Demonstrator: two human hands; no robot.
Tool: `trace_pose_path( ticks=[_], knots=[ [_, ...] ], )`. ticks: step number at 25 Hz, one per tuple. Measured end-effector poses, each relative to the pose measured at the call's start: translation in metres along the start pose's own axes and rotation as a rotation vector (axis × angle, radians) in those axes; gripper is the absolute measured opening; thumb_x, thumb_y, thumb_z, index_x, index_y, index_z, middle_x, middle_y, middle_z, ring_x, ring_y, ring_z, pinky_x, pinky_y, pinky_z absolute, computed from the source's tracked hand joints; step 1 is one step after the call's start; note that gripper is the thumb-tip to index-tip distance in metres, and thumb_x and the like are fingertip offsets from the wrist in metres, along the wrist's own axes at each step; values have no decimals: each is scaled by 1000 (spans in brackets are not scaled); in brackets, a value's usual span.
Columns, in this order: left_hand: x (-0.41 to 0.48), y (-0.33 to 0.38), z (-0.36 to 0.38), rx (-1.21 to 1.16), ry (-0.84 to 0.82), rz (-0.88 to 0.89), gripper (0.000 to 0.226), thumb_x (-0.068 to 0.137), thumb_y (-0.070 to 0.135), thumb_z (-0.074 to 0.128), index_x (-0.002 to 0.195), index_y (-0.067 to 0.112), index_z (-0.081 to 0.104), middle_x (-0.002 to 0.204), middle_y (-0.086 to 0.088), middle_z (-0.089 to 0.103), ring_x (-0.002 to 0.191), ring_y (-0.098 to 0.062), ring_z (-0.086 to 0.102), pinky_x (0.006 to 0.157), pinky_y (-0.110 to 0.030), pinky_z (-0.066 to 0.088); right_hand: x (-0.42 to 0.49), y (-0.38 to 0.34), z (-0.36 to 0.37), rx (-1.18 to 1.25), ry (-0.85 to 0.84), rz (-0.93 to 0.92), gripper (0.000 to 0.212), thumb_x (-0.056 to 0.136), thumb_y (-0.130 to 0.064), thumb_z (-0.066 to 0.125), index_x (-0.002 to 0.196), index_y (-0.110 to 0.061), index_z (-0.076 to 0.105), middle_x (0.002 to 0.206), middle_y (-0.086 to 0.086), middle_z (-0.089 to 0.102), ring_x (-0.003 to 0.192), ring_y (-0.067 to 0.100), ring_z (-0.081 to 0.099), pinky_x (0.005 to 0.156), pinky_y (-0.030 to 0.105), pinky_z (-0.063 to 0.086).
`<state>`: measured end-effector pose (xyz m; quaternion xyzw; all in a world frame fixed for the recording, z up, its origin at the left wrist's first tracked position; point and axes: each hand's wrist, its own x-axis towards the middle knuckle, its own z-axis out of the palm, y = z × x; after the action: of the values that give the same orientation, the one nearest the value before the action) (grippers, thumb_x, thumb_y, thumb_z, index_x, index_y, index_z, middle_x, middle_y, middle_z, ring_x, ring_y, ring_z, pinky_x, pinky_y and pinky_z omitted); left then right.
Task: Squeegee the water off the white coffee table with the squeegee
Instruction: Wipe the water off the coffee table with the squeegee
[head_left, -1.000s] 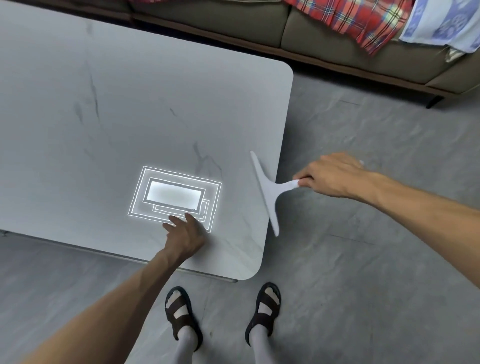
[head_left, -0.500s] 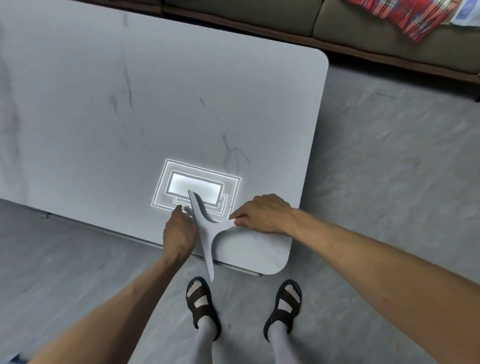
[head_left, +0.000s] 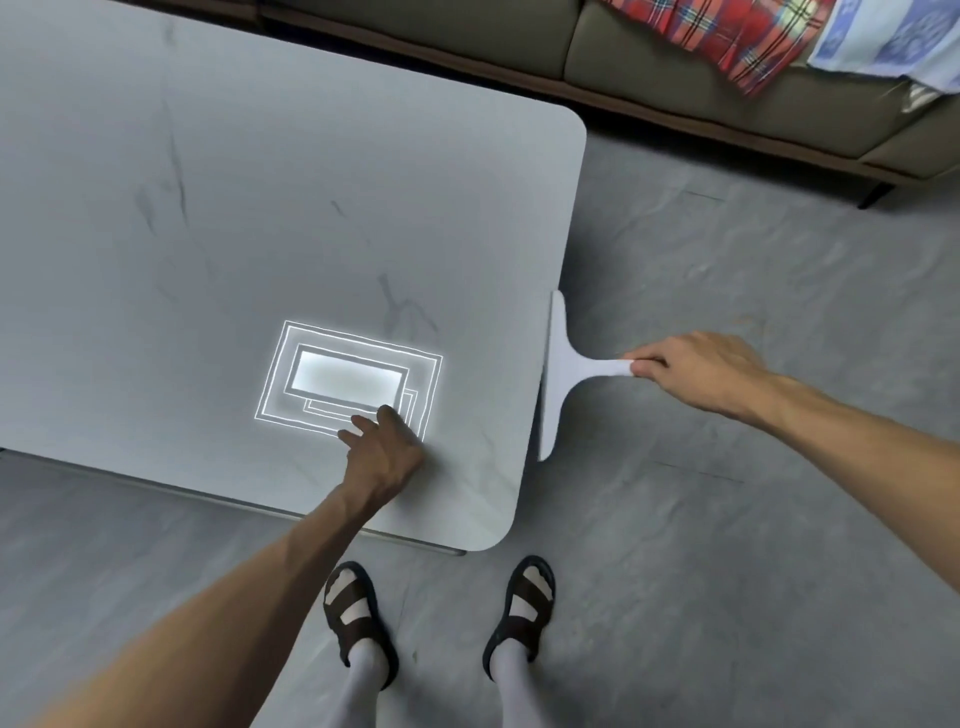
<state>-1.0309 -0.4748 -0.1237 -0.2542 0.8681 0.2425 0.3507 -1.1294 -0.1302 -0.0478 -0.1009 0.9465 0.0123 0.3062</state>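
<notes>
The white coffee table (head_left: 218, 218) with faint grey veins fills the left and centre. A white T-shaped squeegee (head_left: 558, 374) hangs just off the table's right edge, its blade running along that edge over the floor. My right hand (head_left: 696, 371) grips the squeegee's handle from the right. My left hand (head_left: 382, 447) rests on the tabletop near the front right corner, fingers spread and holding nothing, at the edge of a bright rectangular light reflection (head_left: 348, 382). No water is clearly visible on the surface.
A brown sofa (head_left: 649, 62) runs along the back, with a red plaid cloth (head_left: 727, 36) and a blue-patterned cloth (head_left: 893, 41) on it. Grey floor (head_left: 727, 519) lies to the right and front. My sandalled feet (head_left: 436, 618) stand at the table's front corner.
My right hand has swept the squeegee to the right, from beside my left hand on the tabletop to just past the table's right edge. My left hand stays planted.
</notes>
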Motion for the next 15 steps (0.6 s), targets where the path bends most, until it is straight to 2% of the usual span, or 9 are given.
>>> trace_pose_path(
  ticks=[3,5,7,8,9,10,12,13,15],
  knots=[
    [1,-2,-8,-12,-15,10,51,87,15,54,136,7,41,139,-29,38,127,-45,41,104,-50,38,-1,6,-14,-21,87,32,28,94,-50,39,110,-53,61,96,-4,71,85,25,64,64,32,42],
    [-2,-8,-15,-40,-21,29,50,88,15,54,136,9,42,130,-23,49,121,-41,49,98,-44,43,8,-16,-25,57,122,-24,30,93,-51,38,113,-56,59,82,-10,68,75,21,61,56,30,36],
    [-8,-18,-20,-50,-6,39,53,89,15,54,139,12,40,98,-3,56,105,-33,57,88,-35,45,24,-52,-34,151,97,-101,30,92,-51,37,111,-56,59,75,-14,63,69,16,57,52,27,34],
    [-13,-22,-20,-48,5,41,55,89,15,55,141,14,39,84,8,49,98,-29,57,84,-31,44,32,-69,-36,189,73,-130,30,91,-50,36,107,-54,61,75,-14,63,68,14,56,52,28,35],
    [-18,-27,-19,-57,19,32,56,89,15,55,143,15,37,78,11,45,97,-28,58,82,-30,44,39,-86,-36,218,45,-158,31,90,-48,35,104,-52,62,72,-13,63,67,12,56,52,28,34],
    [-23,-30,-15,-67,30,19,57,89,14,55,144,14,36,83,9,49,103,-30,59,84,-30,44,44,-97,-33,234,24,-177,31,89,-47,35,100,-49,63,68,-13,61,65,11,55,52,28,32],
    [-34,-32,-5,-46,47,29,56,89,9,52,142,11,36,114,-8,55,114,-35,54,89,-34,44,46,-104,-20,221,-3,-199,32,90,-46,34,98,-43,65,66,-11,59,64,12,54,52,28,32],
    [-39,-33,2,-19,43,51,54,87,6,49,140,10,36,126,-15,49,115,-36,50,89,-36,43,42,-99,-12,207,-13,-201,32,91,-46,34,100,-41,65,70,-10,61,67,15,56,54,29,36],
    [-40,-33,9,40,25,87,51,85,1,46,135,7,37,136,-22,38,116,-38,46,86,-38,42,29,-76,5,193,0,-162,30,93,-46,36,104,-38,63,77,-8,64,72,20,59,57,31,41]
  ],
)
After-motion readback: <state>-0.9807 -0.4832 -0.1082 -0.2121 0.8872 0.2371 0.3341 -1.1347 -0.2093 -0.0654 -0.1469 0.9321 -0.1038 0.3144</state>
